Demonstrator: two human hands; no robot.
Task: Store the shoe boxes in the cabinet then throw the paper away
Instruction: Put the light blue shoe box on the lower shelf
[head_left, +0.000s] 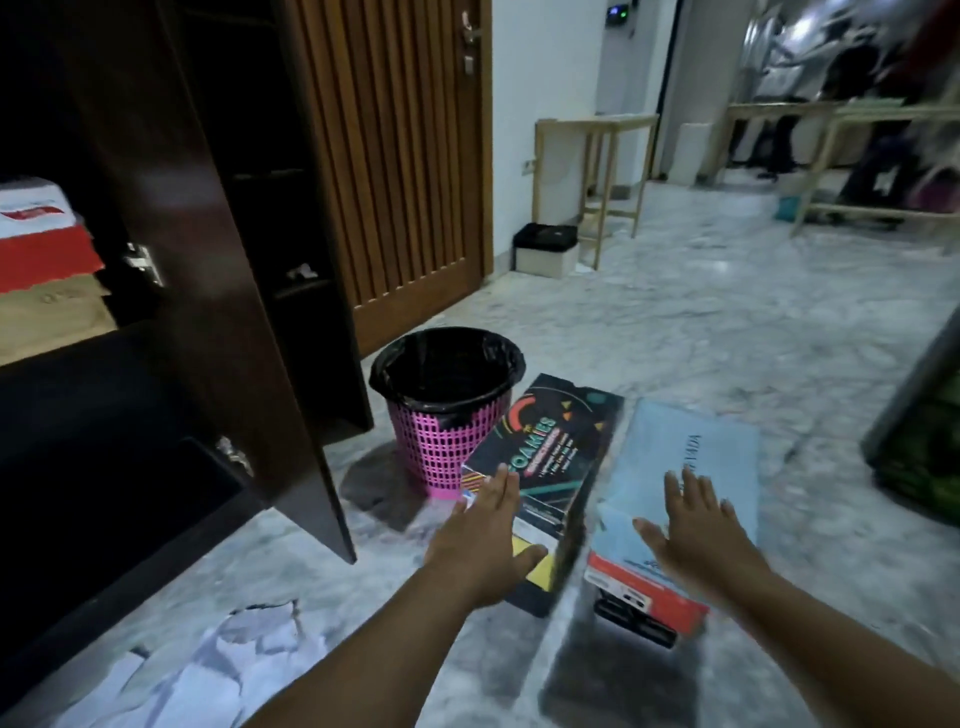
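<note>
Both hands reach down, fingers spread, over two shoe boxes on the marble floor.

The left hand (485, 535) hovers flat above the near end of the black shoe box (550, 467); whether it touches, I cannot tell. The right hand (698, 538) is splayed over the pale blue shoe box (691, 467) just beside it. A pink bin (441, 441) with a black liner stands next to the black box. Crumpled paper (228, 660) lies near the open dark cabinet (223, 291), where stacked boxes (44, 249) sit on a shelf.
</note>
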